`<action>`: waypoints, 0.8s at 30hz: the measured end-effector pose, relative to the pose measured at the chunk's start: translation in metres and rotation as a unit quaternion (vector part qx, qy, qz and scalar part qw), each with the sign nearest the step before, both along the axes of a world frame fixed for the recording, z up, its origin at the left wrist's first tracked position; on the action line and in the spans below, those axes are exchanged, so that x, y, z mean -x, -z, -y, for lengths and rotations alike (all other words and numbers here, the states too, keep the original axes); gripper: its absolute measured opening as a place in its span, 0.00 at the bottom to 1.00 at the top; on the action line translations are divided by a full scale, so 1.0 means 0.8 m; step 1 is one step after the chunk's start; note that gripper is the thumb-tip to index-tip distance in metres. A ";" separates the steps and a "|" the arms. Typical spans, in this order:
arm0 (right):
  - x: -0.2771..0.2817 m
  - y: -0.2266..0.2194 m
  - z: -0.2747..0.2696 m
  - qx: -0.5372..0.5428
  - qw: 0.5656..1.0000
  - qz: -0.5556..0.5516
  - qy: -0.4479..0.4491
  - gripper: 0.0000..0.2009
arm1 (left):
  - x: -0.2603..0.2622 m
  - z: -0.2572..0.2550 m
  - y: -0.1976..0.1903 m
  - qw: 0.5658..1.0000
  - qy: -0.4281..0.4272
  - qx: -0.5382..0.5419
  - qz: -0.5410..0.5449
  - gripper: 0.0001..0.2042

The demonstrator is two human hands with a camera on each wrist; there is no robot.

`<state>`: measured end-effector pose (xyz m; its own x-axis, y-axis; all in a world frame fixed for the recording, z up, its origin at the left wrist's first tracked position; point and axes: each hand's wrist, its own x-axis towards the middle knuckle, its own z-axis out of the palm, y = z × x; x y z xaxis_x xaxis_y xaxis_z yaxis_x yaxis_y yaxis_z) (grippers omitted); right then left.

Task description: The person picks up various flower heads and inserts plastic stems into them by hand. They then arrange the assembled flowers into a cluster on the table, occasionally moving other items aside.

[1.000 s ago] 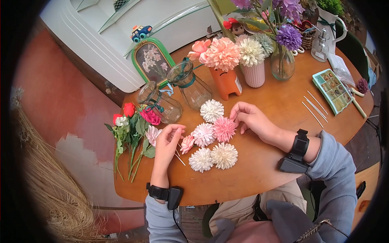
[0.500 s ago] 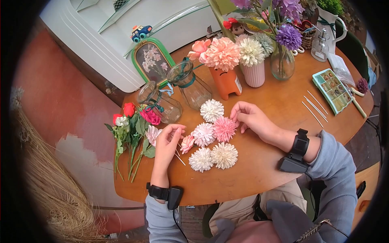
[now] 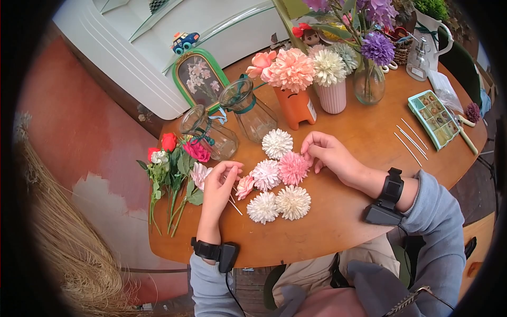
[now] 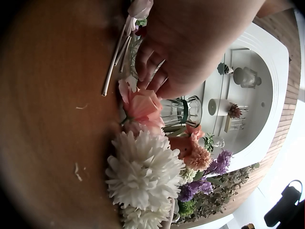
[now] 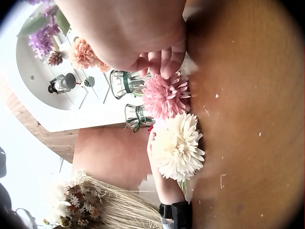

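Flower heads lie in a cluster on the table between my hands: a pink chrysanthemum, a pale pink one, a white one, another white one, a cream one and a small pink rose. My right hand rests at the right of the cluster, its loosely bent fingertips right at the pink chrysanthemum's petals. On the other side, my left hand rests with relaxed, bent fingers close beside the pink rose. Neither hand has a flower in its grasp.
Stemmed roses lie left of my left hand. Behind the cluster stand two glass vases and an orange pot with peach flowers. White sticks and a compartment box lie at the right.
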<state>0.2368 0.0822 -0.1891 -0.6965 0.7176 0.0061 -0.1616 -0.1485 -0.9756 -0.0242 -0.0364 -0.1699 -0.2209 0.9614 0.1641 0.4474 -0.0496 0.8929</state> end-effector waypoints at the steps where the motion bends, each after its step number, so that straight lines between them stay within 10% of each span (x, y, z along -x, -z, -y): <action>1: 0.000 0.000 0.000 0.001 1.000 -0.001 -0.002 0.03 | -0.001 0.000 -0.001 1.000 -0.003 0.005 0.001 0.07; 24: 0.000 -0.002 0.001 0.023 1.000 -0.005 0.005 0.05 | 0.003 0.002 0.002 0.998 -0.014 0.052 -0.024 0.08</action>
